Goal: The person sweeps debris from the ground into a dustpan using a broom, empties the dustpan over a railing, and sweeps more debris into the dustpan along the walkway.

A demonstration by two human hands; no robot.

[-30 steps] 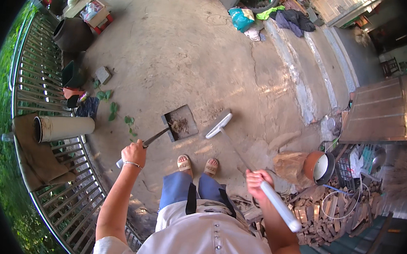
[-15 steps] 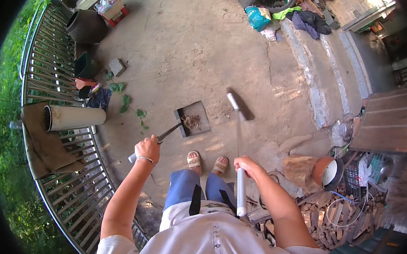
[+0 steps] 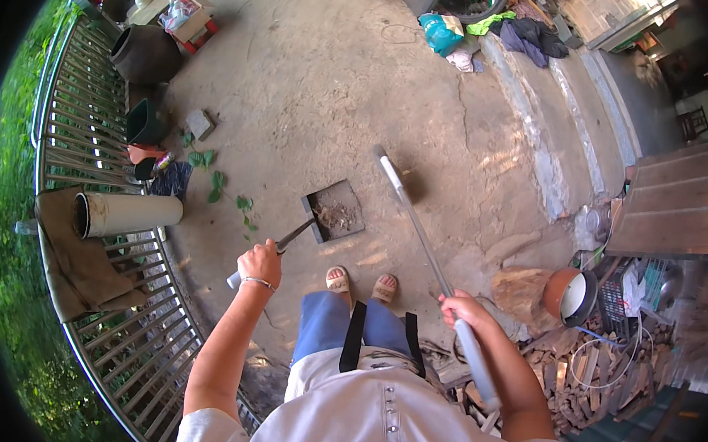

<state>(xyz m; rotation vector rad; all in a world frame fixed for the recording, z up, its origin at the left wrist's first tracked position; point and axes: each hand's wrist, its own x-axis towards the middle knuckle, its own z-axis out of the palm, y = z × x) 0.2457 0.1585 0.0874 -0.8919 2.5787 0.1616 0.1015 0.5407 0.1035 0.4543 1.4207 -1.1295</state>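
Grey-brown concrete floor [image 3: 296,117] carries it all: square dark-grey dustpan [image 3: 345,194] w/ a long dark handle [image 3: 296,233] lies just past the beige open-toed sandals [image 3: 338,280], btw. the floor's L edge, at the metal railing [image 3: 84,137], & its R edge, at the worn concrete steps [image 3: 562,129]. Handle joins the pan's L edge; the R edge looks like the open one. Dry brown litter [image 3: 338,216] sits inside, mostly mid-pan.

L hand [image 3: 260,263] is curled round the handle. R hand [image 3: 462,308] is wrapped round the long-handled broom [image 3: 424,243] (metal pole, white head, thick pale grip), near where pole meets grip. Hands well apart, neither spread. Broom head [image 3: 389,172] is beyond the pan's upper R corner, apart from it; can't tell if it meets the floor.

Step in hand, I'd judge: a sweeping stroke, partway thru the work since some litter's in already. Next move calls for broom head low, short pull toward the pan's R edge, w/ L hand keeping that edge flush to the floor. Too hard a flick & light bits prob. scatter.
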